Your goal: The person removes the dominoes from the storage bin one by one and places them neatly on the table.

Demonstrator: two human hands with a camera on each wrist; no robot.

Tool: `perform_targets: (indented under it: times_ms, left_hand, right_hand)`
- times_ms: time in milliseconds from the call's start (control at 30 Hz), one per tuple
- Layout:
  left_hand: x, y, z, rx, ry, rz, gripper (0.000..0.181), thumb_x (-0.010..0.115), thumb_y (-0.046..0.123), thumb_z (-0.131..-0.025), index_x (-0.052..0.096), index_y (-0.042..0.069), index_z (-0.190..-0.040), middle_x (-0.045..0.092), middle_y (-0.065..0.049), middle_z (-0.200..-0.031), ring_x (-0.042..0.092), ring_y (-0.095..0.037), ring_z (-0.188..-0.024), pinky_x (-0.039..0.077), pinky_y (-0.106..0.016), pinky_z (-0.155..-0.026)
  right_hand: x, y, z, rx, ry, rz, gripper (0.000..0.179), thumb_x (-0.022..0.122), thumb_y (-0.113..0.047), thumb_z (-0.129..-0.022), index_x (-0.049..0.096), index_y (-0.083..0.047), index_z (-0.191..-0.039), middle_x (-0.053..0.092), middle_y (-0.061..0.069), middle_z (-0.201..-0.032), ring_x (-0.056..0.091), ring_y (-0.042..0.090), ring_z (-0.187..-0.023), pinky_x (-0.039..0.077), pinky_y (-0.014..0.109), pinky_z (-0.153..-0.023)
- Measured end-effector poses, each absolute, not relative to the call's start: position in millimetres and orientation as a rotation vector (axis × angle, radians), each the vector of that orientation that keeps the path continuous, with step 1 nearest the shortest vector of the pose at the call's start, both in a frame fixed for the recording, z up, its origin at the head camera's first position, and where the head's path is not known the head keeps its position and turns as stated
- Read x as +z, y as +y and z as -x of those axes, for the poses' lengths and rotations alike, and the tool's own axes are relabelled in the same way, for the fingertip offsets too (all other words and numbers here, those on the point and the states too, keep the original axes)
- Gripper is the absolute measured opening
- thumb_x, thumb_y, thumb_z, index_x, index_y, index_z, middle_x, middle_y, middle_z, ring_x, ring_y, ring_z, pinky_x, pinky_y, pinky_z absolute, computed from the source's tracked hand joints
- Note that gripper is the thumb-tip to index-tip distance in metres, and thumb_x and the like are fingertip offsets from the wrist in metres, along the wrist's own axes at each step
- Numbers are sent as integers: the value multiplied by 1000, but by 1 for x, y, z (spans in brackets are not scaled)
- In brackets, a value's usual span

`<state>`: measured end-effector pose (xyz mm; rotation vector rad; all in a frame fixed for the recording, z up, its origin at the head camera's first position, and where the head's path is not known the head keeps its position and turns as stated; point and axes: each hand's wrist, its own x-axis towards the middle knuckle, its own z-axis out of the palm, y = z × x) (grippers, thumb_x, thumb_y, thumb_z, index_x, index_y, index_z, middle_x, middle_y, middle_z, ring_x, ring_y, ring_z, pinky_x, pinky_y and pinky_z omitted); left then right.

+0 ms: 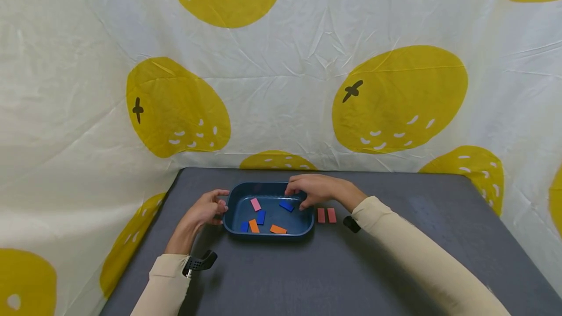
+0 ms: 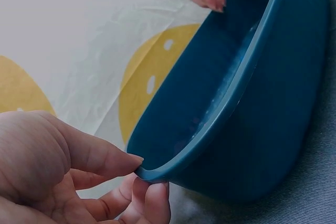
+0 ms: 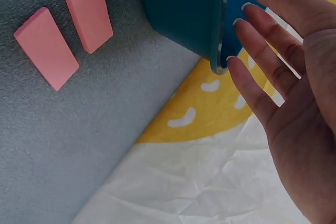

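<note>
A dark blue rectangular tray [image 1: 269, 236] stands on the table, holding several small flat blocks. Among them are a pink block [image 1: 255, 204], an orange block [image 1: 278, 229] and a blue block [image 1: 287, 205]. My left hand [image 1: 204, 210] pinches the tray's left rim between thumb and fingers, as the left wrist view shows closely. Over the tray's right side reaches my right hand [image 1: 321, 189], its fingers apart and loosely bent near that blue block. Nothing shows between its fingers; the thumb's tip is cut off in the right wrist view.
Two pink blocks, a left one [image 1: 321, 215] and a right one [image 1: 331, 215], lie side by side on the dark grey table [image 1: 281, 277], just right of the tray. A white curtain [image 1: 281, 111] with yellow fruit shapes hangs behind the table and along its left side.
</note>
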<state>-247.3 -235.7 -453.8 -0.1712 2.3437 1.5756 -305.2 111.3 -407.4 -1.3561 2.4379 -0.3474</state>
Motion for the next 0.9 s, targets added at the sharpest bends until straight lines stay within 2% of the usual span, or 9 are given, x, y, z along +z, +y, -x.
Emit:
perform_targets:
  times_ms: [367,633,900]
  left_hand:
    - [-452,-234,245,1574,2344,172,52,57,-2,-98,46,5,-148,50,-14,-104,56,-33,-95,56,-38,-64]
    - [-453,-235,246,1573,2349,157,51,56,-1,-99,45,4,-148,50,-14,-104,56,-35,-98,56,-38,-64]
    - [-454,-234,247,1574,2348,176,50,55,-2,-99,46,6,-147,50,-13,-103,56,-32,-96,56,-37,-65]
  right_hand:
    - [-415,93,315,-224,2401,1269,49,81,-17,-87,65,-12,-133,60,4,-127,60,22,-114,51,37,-98]
    - [-425,83,321,-107,2387,1216,49,80,-22,-88,64,-19,-135,60,0,-127,61,10,-100,53,28,-90]
    - [-429,75,318,19,2407,1169,51,79,-22,-90,62,-19,-138,61,2,-128,58,13,-99,53,34,-94]
